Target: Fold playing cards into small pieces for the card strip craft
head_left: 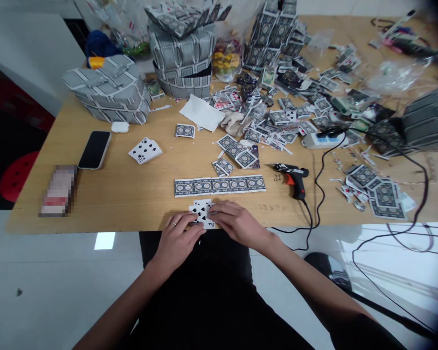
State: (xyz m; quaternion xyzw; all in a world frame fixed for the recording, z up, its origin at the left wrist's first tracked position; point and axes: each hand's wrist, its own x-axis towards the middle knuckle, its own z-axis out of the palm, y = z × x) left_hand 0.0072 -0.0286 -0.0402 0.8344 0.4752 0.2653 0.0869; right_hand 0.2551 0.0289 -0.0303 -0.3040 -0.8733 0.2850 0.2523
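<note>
At the table's front edge lies a face-up eight of spades playing card (203, 210), seemingly with another card under it. My left hand (178, 237), a ring on one finger, grips the card's left side with closed fingers. On the opposite side my right hand (237, 222) pinches the card's right edge. Just beyond them a strip of joined playing cards (219, 185) lies back side up, running left to right. Small folded cards (222, 166) rest behind the strip. My fingers hide parts of the card.
A glue gun (294, 179) lies to the right, its cord hanging over the front edge. Behind it are a power strip (323, 140) and heaps of cut cards (288, 114). Woven card bags (182, 58) stand at the back. A phone (95, 149) and card stack (145, 150) lie left.
</note>
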